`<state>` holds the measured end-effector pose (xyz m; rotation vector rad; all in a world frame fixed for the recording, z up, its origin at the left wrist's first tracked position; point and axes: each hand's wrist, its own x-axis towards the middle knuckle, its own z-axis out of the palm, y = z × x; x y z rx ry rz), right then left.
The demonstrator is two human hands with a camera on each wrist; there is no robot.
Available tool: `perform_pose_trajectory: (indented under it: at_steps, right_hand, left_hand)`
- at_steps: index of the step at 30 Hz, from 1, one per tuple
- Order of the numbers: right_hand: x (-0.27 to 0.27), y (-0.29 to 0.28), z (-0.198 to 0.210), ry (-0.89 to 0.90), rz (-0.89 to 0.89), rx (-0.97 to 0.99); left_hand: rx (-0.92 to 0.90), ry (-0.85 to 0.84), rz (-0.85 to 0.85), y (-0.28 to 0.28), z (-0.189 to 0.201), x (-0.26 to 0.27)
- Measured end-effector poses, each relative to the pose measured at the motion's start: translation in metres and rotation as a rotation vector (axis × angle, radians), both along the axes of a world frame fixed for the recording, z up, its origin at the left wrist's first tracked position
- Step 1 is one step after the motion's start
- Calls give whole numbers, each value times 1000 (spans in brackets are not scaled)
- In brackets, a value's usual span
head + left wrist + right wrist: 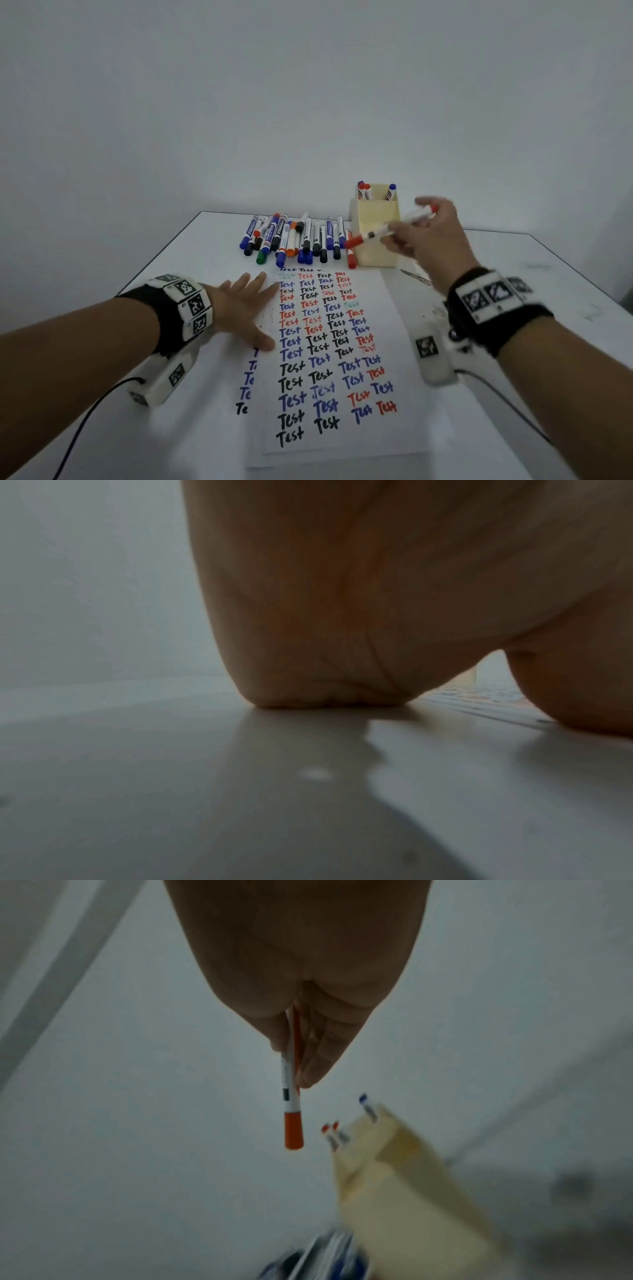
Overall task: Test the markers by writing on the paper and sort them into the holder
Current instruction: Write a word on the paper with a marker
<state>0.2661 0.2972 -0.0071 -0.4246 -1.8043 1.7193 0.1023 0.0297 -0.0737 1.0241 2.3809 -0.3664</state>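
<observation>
My right hand [416, 228] is raised in front of the cream holder [375, 246] and grips a capped red marker [387, 233] by its white barrel, cap pointing left. The right wrist view shows the same red marker [291, 1110] hanging from my right hand [301, 1047], beside the holder [404, 1191]. A few markers stand in the holder [368, 190]. My left hand [246, 308] lies flat with fingers spread on the left edge of the paper [397, 442], which is full of "Test" words. The left wrist view shows only my left hand [342, 669] resting on the table.
A pile of capped markers [298, 240] in blue, black, red, green and orange lies along the far edge of the paper, left of the holder. The white table [565, 274] ends close behind them at a plain wall. Cables trail from both wrist units.
</observation>
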Motion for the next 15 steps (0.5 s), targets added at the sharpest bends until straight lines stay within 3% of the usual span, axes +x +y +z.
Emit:
perform_pose_trajectory:
  at_steps: [6,10,15]
  right_hand:
    - [-68,52,54,-63,-259,633]
    - [-101,62,72,-178,-307,848]
    - [-131,69,66,-367,-270,1041]
  left_hand:
    - [-16,-20,-9,0,-12,-16]
    - [-21,-7,-26,2,-18,-22]
    - [-12,-4,-27,0,-20,-22]
